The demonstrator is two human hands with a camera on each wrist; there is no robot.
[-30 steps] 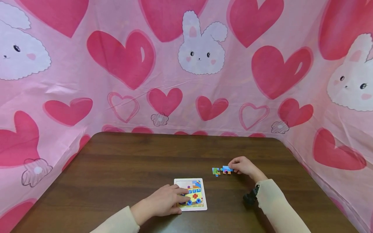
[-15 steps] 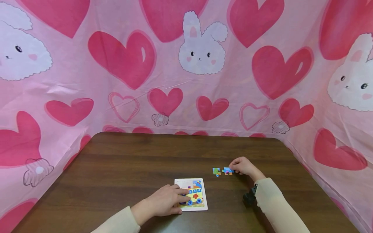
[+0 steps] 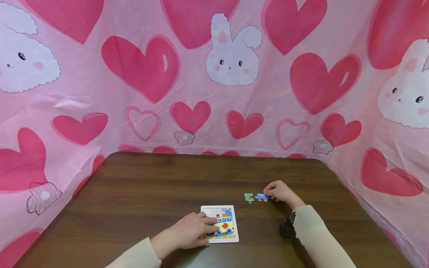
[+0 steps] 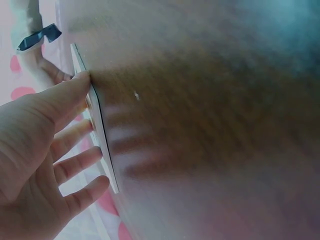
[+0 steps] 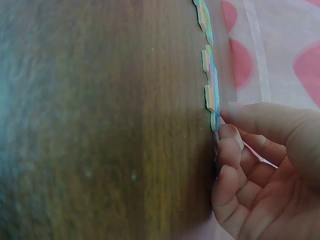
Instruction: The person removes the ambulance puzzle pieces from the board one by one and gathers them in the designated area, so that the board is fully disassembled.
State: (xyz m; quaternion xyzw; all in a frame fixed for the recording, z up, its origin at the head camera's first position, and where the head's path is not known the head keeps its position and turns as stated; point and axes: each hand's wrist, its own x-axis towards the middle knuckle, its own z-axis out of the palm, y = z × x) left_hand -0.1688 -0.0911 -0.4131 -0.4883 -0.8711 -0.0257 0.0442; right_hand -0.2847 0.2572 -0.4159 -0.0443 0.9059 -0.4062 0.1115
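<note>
My left hand rests on the left side of a white-framed puzzle board, fingers spread flat over the yellow ambulance picture. In the left wrist view the thumb touches the board's near edge. A pale bare patch shows at the picture's upper left, partly under the fingers. Farther right, my right hand pinches the right end of a blue and orange jigsaw piece lying on the table. Just left of it, with a narrow gap, lies a green and blue jigsaw piece.
A dark brown wooden table carries everything. Pink cloth with hearts and rabbits hangs behind it and on both sides. A black device is strapped at the right wrist.
The blue and orange piece shifted slightly right and nearer between the first two frames, with my right hand at its end. My left hand stays on the board.
</note>
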